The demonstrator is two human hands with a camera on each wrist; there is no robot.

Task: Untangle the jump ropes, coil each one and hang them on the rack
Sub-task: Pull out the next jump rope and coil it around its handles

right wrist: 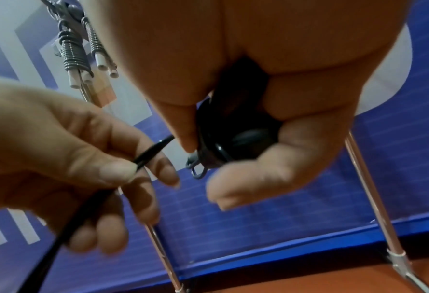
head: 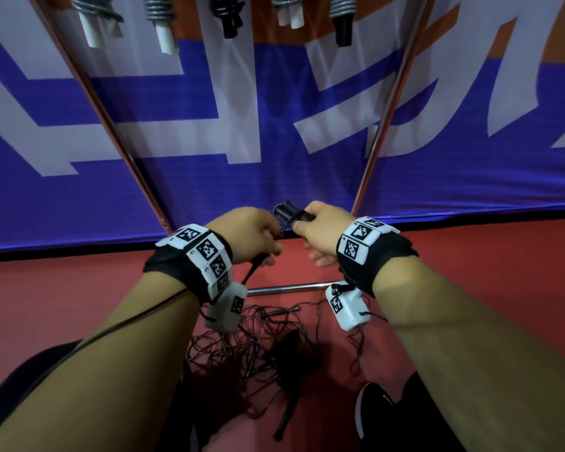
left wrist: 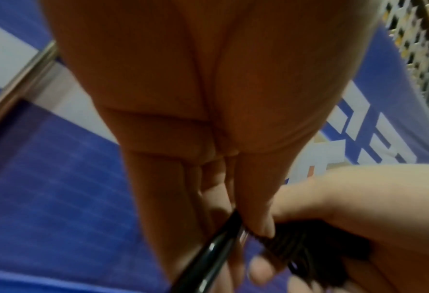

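Black plastic handles [head: 292,213], bunched together with cord wound round them, sit in the person's right hand [head: 323,228], whose fingers and thumb are curled tight about the bundle in front of a blue-and-white banner [head: 209,158]. In the right wrist view the handles' rounded ends [right wrist: 229,146] and small grey wire loops poke out between the thumb [right wrist: 183,126] and the curled fingers. Just beside it, the left hand [head: 253,234] pinches a thin black rope [right wrist: 143,158] between thumb and forefinger, the other fingers loosely bent below; the rope runs from that pinch up to the bundle and trails down toward the floor. The left wrist view shows the same glossy rope [left wrist: 208,251] passing under the left fingertips, touching the right hand's dark bundle.

On the red floor [head: 79,305] below the wrists lies a loose tangle of dark ropes [head: 242,347], with a black handle [head: 284,311] among the loops and another long black handle [head: 286,415] nearer the person's black shoe [head: 372,409]. The chrome legs of the rack [head: 385,106] rise on either side of the hands, joined by a low crossbar [head: 287,288]. At the top of the head view, coiled ropes [head: 157,8] already hang from the rack, some with white handles [head: 165,39], some with black [head: 343,32].

Both wrists wear black bands carrying white marker tiles [head: 206,249].
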